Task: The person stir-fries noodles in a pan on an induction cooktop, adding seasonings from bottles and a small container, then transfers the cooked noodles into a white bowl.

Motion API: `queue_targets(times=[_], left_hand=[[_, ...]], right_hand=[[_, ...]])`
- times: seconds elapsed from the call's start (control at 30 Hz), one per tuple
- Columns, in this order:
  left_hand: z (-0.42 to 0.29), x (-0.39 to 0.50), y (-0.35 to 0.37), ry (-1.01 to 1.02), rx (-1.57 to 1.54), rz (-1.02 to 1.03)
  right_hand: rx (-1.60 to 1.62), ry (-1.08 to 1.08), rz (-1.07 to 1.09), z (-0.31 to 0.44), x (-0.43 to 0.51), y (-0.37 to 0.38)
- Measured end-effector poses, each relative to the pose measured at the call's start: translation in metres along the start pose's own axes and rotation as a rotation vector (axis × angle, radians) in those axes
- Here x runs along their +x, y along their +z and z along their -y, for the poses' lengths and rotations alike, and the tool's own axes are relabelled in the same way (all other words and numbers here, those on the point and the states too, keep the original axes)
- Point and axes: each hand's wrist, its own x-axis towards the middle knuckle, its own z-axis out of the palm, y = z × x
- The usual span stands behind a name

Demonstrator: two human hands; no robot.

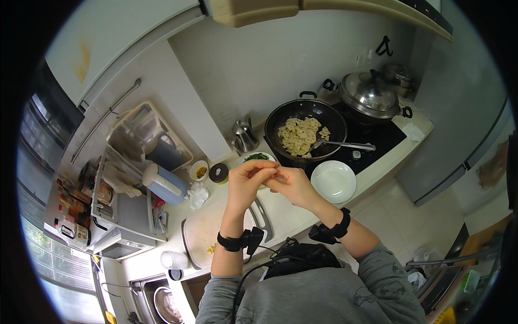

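Observation:
My left hand (250,178) and my right hand (292,184) meet at the fingertips above the counter's front half. Anything small pinched between them is hidden. Partly covered behind the hands is a plate of chopped greens (257,157). A black wok (270,133) with sliced lotus root (298,135) sits on the cooktop beyond. A metal spatula (352,145) rests in the wok, its handle over the rim. To the right of my hands stands a white plate (333,181) with nothing on it.
Left of my hands are a dark-lidded jar (219,173), a small bowl (199,170) and a blue pitcher (165,184). A cutting board (202,231) lies below, with a knife (261,218) by its right edge. A lidded pot (369,95) occupies the rear burner.

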Motion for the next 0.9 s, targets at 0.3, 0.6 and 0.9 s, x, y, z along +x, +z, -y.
queue_targets(times=[0.3,0.6,0.9], left_hand=[[-0.023,0.001,0.021,0.165,0.478,0.020],[0.001,0.006,0.011,-0.030,0.146,-0.020],[0.040,0.010,0.045,0.234,0.332,-0.420]], right_hand=[[-0.146,-0.011,0.037,0.010,0.001,-0.017],[0.064,0.042,0.020,-0.001,0.001,-0.014],[-0.219,-0.187,-0.291,-0.019,0.008,0.011]])
